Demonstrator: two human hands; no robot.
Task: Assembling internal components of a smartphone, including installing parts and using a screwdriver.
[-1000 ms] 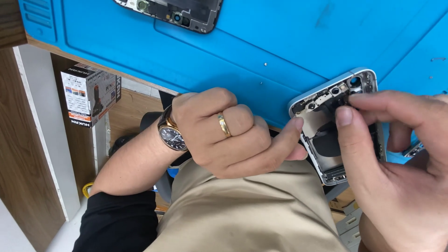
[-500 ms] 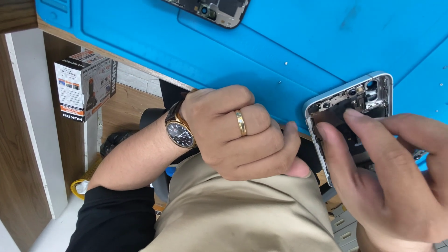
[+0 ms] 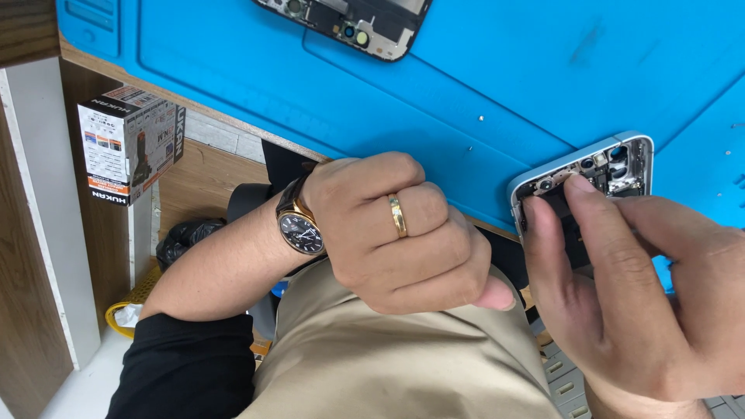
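A small printed cardboard box (image 3: 130, 141) is seen well left of the left hand (image 3: 396, 233), which is curled into a loose fist on the thigh, holding nothing visible. Beyond it, a detached black phone screen (image 3: 349, 23) lies on the blue silicone work mat (image 3: 497, 101), partly cut off. To the right, the opened silver-framed phone body (image 3: 601, 167) is gripped by the right hand (image 3: 644, 302), fingers pressed onto its interior. A component appears to be worked loose; careful, light fingertip force seems called for. The phone's lower half is hidden.
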